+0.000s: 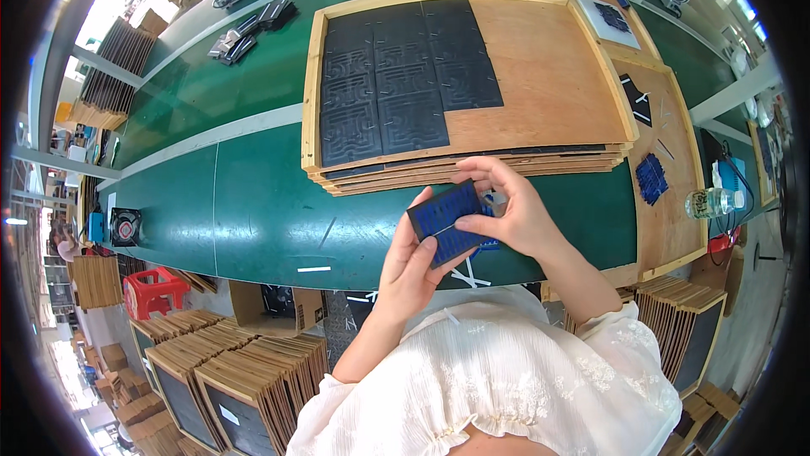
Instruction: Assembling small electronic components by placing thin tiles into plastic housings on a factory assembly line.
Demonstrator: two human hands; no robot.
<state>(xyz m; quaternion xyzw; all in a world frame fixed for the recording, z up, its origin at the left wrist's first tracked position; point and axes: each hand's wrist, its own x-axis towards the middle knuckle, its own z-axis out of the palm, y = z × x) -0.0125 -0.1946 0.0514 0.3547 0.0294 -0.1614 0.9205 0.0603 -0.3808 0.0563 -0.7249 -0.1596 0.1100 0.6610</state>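
Close in front of my body, a small dark-blue solar panel (450,210) with a grid of cells and a pale line across it is held tilted above the table's near edge. My left hand (407,280) grips its left and lower side, thumb on the face. My right hand (521,218) is closed at its right side, with the thumb on the face and the other fingers bent past the edge. What lies behind the panel is mostly hidden. White strips (469,274) lie just below it at the table edge.
Beyond my hands stands a stack of wooden trays (624,118), the top one partly covered by black panels (413,131). At right are a blue pile of small pieces (651,179) and a clear bottle (709,203). A small fan (126,226) stands left on the green table (261,194).
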